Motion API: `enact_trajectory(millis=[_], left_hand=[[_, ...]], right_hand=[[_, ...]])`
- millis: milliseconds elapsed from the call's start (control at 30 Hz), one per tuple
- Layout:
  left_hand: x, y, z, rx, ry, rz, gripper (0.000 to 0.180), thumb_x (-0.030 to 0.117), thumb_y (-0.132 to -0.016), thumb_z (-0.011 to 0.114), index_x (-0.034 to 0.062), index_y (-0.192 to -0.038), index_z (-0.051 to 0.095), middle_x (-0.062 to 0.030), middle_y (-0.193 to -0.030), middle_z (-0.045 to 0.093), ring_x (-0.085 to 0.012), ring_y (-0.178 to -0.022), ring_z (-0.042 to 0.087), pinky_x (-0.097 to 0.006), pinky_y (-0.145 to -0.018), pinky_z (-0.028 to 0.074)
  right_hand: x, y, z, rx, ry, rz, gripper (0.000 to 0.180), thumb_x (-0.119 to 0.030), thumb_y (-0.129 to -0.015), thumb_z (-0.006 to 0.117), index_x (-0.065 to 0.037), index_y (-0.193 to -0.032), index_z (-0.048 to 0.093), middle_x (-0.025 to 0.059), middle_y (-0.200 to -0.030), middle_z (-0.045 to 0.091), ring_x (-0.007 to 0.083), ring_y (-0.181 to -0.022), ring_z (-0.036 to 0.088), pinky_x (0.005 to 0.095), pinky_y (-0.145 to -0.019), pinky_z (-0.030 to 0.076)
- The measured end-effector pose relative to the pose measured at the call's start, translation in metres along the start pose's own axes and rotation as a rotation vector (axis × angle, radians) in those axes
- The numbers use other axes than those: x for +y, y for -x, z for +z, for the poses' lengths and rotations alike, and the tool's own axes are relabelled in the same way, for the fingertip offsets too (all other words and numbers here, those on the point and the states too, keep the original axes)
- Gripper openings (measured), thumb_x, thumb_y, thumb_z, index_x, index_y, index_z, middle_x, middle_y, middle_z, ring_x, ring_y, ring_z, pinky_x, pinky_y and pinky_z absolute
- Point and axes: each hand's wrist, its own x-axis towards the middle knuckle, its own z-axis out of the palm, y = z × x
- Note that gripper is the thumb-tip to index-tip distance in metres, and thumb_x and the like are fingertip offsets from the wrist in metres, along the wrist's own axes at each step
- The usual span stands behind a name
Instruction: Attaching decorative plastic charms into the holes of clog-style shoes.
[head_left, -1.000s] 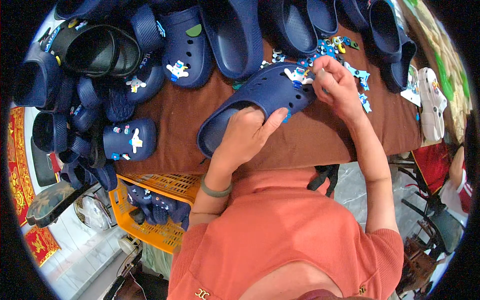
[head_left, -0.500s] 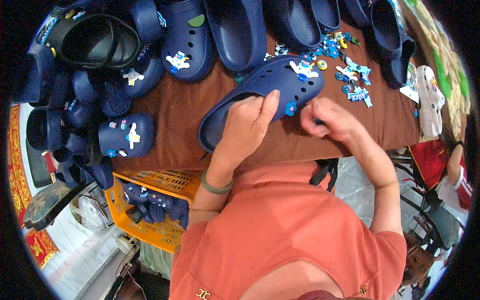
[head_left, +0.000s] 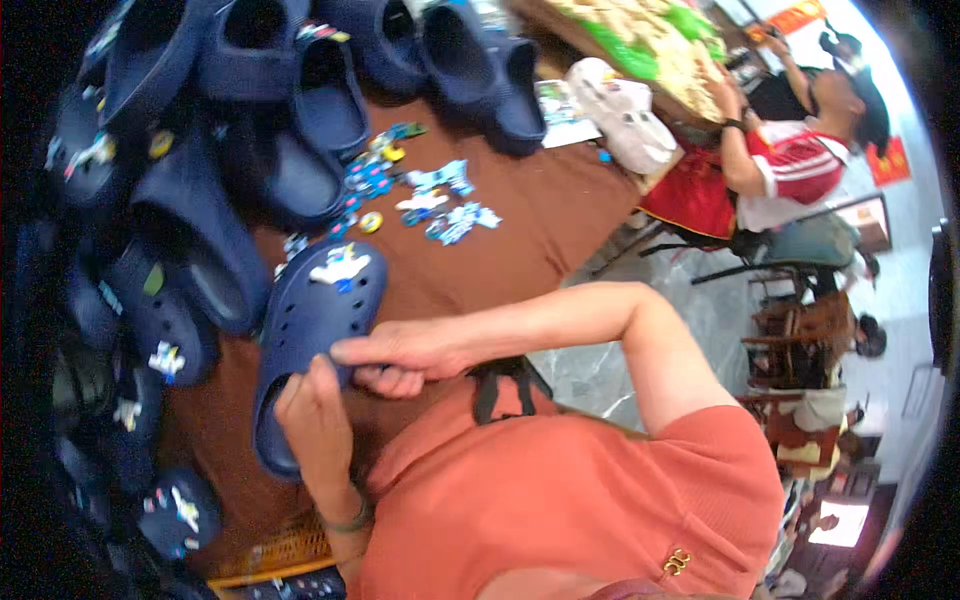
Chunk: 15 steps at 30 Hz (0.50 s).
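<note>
A navy clog (head_left: 318,305) with a white cartoon charm (head_left: 340,265) on its toe is tilted over the brown cloth. My left hand (head_left: 318,430) grips it at the opening, its fingers bent over the upper. My right hand (head_left: 405,355) touches the clog's side beside the left fingertips, thumb stretched along it and the other fingers curled in. Between those curled fingers a small dark spot shows, too small to name. Beyond the toe lie loose charms: blue flowers (head_left: 370,178), a yellow ring (head_left: 371,222) and blue-white banner shapes (head_left: 468,222).
Navy clogs (head_left: 205,240) crowd the left and far side of the brown cloth (head_left: 530,215). White clogs (head_left: 625,120) stand at its far right corner. Below the near edge is an orange crate (head_left: 275,555). A person in a red-and-white shirt (head_left: 800,165) sits at another table.
The view has swung to the right, so the table appears turned and further left. My right hand has come from beside the clog onto its side. My left hand still grips the clog.
</note>
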Motion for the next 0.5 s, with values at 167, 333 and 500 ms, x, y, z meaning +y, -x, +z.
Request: enact_trajectory(millis=[167, 333, 500], left_hand=[[-0.007, -0.005, -0.001, 0.007, 0.085, -0.016, 0.04, 0.022, -0.101, 0.043, -0.0118, -0.082, 0.051, -0.0228, -0.068, 0.048, -0.0326, -0.061, 0.044, -0.043, -0.059, 0.034], [-0.005, -0.009, 0.002, 0.067, 0.091, -0.01, 0.039, 0.017, -0.101, 0.043, -0.0119, -0.076, 0.052, -0.0235, -0.067, 0.051, -0.0353, -0.059, 0.047, -0.044, -0.057, 0.033], [-0.011, -0.009, 0.003, 0.044, 0.132, -0.045, 0.041, 0.017, -0.101, 0.042, -0.0116, -0.073, 0.049, -0.023, -0.064, 0.048, -0.0345, -0.057, 0.045, -0.045, -0.056, 0.031]], right_hand=[[0.011, -0.004, 0.011, 0.08, 0.045, -0.236, 0.046, -0.05, -0.098, 0.047, -0.014, -0.07, 0.045, -0.0077, -0.055, 0.03, 0.0048, -0.044, 0.024, 0.0233, -0.04, 0.017], [0.027, -0.013, 0.008, 0.111, 0.175, -0.49, 0.056, -0.047, -0.103, 0.036, -0.008, -0.065, 0.046, -0.0022, -0.054, 0.035, 0.0086, -0.048, 0.029, 0.0254, -0.046, 0.025], [0.035, -0.018, 0.008, 0.208, 0.189, -0.598, 0.055, -0.041, -0.102, 0.038, -0.008, -0.058, 0.046, -0.0015, -0.051, 0.037, 0.0087, -0.049, 0.033, 0.0258, -0.047, 0.027]])
